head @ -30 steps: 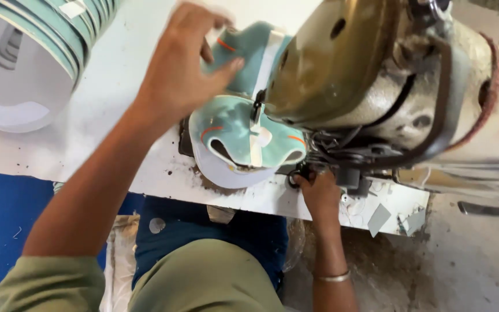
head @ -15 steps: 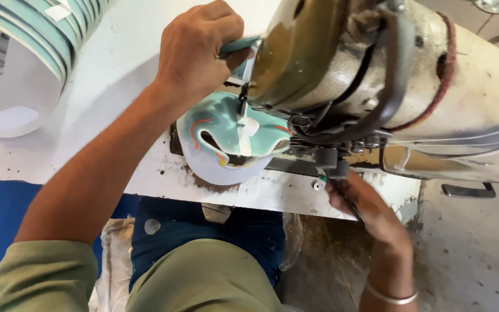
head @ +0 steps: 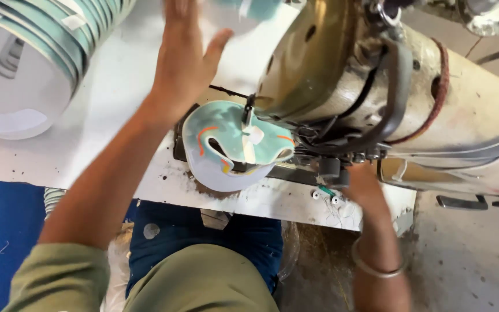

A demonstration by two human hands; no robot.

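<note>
My left hand (head: 185, 63) is raised over the white table with its fingers spread and nothing in it. A blurred teal piece (head: 249, 8) is just beyond its fingertips at the top edge. A teal shoe-upper piece (head: 226, 144) with orange stripes and a white edge lies under the needle of the sewing machine (head: 376, 86). My right hand (head: 366, 189), with a bangle on the wrist, reaches up under the machine head beside a black knob (head: 330, 167). Its fingers are blurred and partly hidden.
A stack of curved teal and white pieces (head: 27, 58) stands at the far left of the white table (head: 116, 104). The table's chipped front edge (head: 272, 202) runs above my lap. Dusty floor lies to the right, blue cloth to the left.
My left hand has let go at the needle, lifted away and opened. The teal piece has stayed under the needle. My right hand has moved up towards the machine's underside.
</note>
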